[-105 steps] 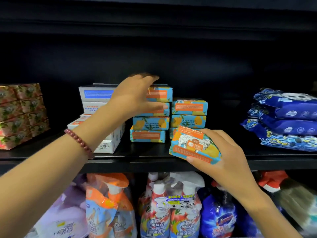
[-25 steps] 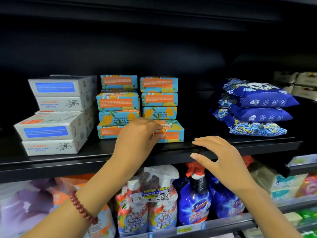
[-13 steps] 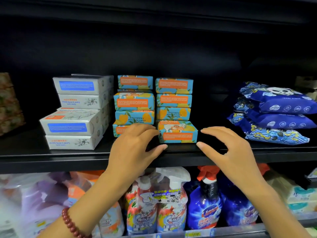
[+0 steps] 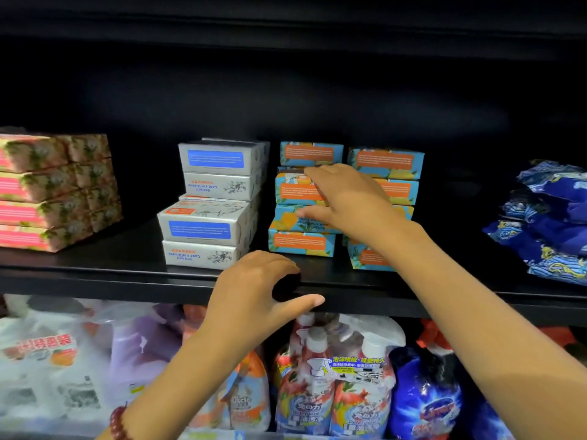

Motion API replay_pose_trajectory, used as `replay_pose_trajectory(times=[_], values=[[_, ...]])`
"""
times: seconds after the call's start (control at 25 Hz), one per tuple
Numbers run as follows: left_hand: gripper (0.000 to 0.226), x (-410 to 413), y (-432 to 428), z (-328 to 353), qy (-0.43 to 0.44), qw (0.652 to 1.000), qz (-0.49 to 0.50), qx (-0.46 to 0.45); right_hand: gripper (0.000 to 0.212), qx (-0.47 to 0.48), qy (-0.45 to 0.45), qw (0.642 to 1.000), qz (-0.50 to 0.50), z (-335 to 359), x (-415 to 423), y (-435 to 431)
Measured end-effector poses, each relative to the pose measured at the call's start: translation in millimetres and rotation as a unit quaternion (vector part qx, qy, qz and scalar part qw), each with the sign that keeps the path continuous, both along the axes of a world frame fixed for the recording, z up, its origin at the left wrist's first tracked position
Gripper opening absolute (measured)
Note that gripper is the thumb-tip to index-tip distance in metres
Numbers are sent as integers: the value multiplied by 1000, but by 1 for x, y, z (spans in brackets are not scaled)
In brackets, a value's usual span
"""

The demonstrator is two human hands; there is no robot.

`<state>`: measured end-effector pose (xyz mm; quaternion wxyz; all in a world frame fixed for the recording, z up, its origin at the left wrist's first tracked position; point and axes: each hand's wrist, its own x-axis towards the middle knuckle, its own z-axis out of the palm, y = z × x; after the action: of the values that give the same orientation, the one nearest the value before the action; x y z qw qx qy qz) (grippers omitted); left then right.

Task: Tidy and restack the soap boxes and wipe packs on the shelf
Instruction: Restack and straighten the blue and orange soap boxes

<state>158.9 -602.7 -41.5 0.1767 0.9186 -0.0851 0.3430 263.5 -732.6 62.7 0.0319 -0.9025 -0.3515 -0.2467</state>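
Observation:
Two stacks of blue-and-orange soap boxes stand mid-shelf, the left stack uneven, the right stack partly behind my right arm. My right hand reaches across to the left stack, with its fingers on top of the jutting second box and its thumb under that box's front. My left hand hovers at the shelf's front edge, fingers curled and thumb out, holding nothing. White soap boxes are stacked unevenly to the left. Blue wipe packs are piled at the right.
Pink floral boxes are stacked at the far left of the black shelf. The shelf below holds spray bottles, a blue pouch and refill bags. Another shelf hangs dark overhead.
My right hand has risen from the shelf front, crossed left and closed on the left stack's second box. My left hand has drawn back to the shelf edge. The view has swung left.

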Motion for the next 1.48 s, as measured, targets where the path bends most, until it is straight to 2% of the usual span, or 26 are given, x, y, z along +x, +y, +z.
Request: replay_pose_trajectory(times=[0.24, 0.44, 0.56, 0.68, 0.84, 1.0, 1.04, 1.28, 1.48], values=[[48, 0, 0, -2, -27, 999, 5, 17, 58, 93, -26, 993, 63, -7, 0, -2], [49, 2, 0, -3, -36, 999, 2, 15, 52, 63, 50, 996, 33, 5, 0, 4], [49, 2, 1, -3, -26, 1000, -1, 12, 66, 48, 64, 997, 19, 10, 0, 10], [48, 1, 2, -2, -11, 1000, -9, 19, 83, 67, 7, 997, 44, 7, -10, 9], [51, 1, 4, 2, -8, 1000, -27, -13, 86, 159, -46, 984, 69, -2, -27, -19], [45, 13, -2, 29, -128, 991, -35, -3, 80, 220, -60, 973, 34, -16, -38, -70], [47, 21, -2, 40, -129, 991, -32, 8, 79, 227, -60, 972, 18, -20, -40, -80], [71, 80, -4, 81, 69, 995, -12, 74, 79, 251, -54, 966, -13, -42, -49, -123], [83, 96, -3, 85, 102, 990, 22, 96, 76, 250, -52, 967, -15, -47, -48, -131]])
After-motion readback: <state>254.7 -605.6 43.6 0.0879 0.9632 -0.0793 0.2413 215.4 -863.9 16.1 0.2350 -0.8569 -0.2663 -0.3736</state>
